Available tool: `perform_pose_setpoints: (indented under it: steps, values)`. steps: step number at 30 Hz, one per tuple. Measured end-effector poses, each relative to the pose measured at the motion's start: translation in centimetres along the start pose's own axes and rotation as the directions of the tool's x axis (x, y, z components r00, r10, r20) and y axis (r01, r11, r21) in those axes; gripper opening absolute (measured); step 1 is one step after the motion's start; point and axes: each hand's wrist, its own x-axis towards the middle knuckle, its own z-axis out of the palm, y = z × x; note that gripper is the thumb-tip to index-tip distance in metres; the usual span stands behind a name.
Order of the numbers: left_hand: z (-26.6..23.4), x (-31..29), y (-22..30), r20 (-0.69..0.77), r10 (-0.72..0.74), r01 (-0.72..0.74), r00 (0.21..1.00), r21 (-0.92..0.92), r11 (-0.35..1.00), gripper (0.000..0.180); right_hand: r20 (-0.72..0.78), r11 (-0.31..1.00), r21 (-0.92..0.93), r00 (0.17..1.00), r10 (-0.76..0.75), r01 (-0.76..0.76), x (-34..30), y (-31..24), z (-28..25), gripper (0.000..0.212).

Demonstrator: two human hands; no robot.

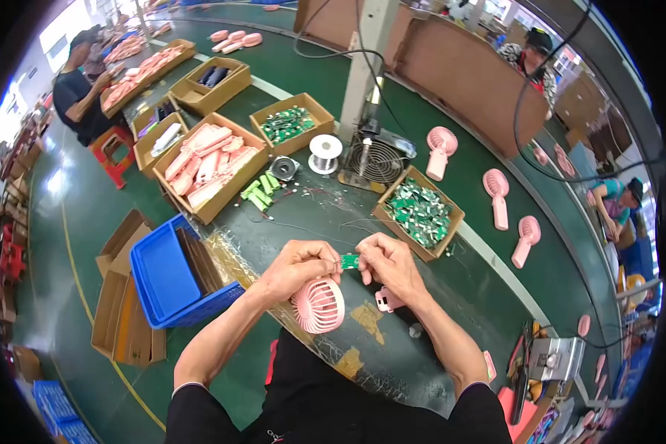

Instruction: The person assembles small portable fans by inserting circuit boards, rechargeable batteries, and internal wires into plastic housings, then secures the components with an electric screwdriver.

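Observation:
A small green circuit board [350,261] is held level between my two hands, above the dark green worktop. The fingertips of my left hand [302,268] are pinched at its left end; thin wires seem to run there, too fine to make out fully. At the board's right end, my right hand [394,268] grips with thumb and fingers. Below my left hand lies a pink handheld fan [318,305] with its round grille showing. A pink handle part [387,299] with a dark opening pokes out under my right hand, and the hand hides some of it.
Boxes of circuit boards [422,213] and pink casings [211,164] stand beyond my hands. Green battery cells [260,192], a solder spool [324,153] and a small extractor fan [377,163] sit among them. A blue crate [166,270] is at left. Pink fans [499,197] lie on the conveyor.

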Motion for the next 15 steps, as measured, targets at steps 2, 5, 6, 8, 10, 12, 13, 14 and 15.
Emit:
perform_pose_setpoints:
  steps: [2,5,6,8,10,12,13,14,15]
  values:
    - [1.0,0.7,-0.2,0.037,0.016,-0.016,0.999,0.009,1.0,0.009,-0.012,0.999,0.04,1.0,0.029,-0.028,-1.5,0.2,-0.5,0.027]
    - [1.6,1.1,-0.8,0.103,0.009,-0.01,0.995,0.004,1.0,0.009,-0.021,0.982,0.085,0.985,0.172,-0.17,-3.7,-1.4,-0.2,0.02]
    - [2.4,1.3,-1.0,0.132,0.0,0.0,0.991,0.001,1.0,0.009,-0.05,0.98,0.093,0.982,0.181,-0.176,-4.5,-0.6,-0.7,0.02]
    - [4.1,2.2,-1.2,0.188,-0.007,0.004,0.982,0.012,1.0,0.008,-0.091,0.972,0.228,0.992,0.085,-0.062,-6.2,1.4,-1.8,0.018]
    - [6.1,2.9,-1.9,0.24,-0.031,0.036,0.97,-0.018,0.999,0.008,-0.165,0.95,0.31,0.983,0.078,-0.024,-8.4,1.6,-2.4,0.015]
    - [8.3,3.8,-2.8,0.312,-0.067,0.079,0.948,-0.027,0.996,0.008,-0.245,0.951,0.308,0.963,0.115,-0.036,-11.0,2.0,-3.7,0.013]
    - [9.4,4.2,-3.2,0.345,-0.081,0.094,0.935,-0.021,0.995,0.008,-0.272,0.949,0.312,0.954,0.128,-0.039,-12.4,2.3,-4.3,0.012]
    - [10.5,4.6,-3.7,0.356,-0.12,0.113,0.927,0.04,0.993,0.009,-0.306,0.946,0.321,0.942,0.137,-0.033,-13.6,2.7,-4.7,0.012]
    - [11.7,4.9,-4.4,0.369,-0.159,0.13,0.916,0.101,0.986,0.009,-0.361,0.939,0.343,0.921,0.144,-0.012,-15.0,3.2,-5.1,0.011]
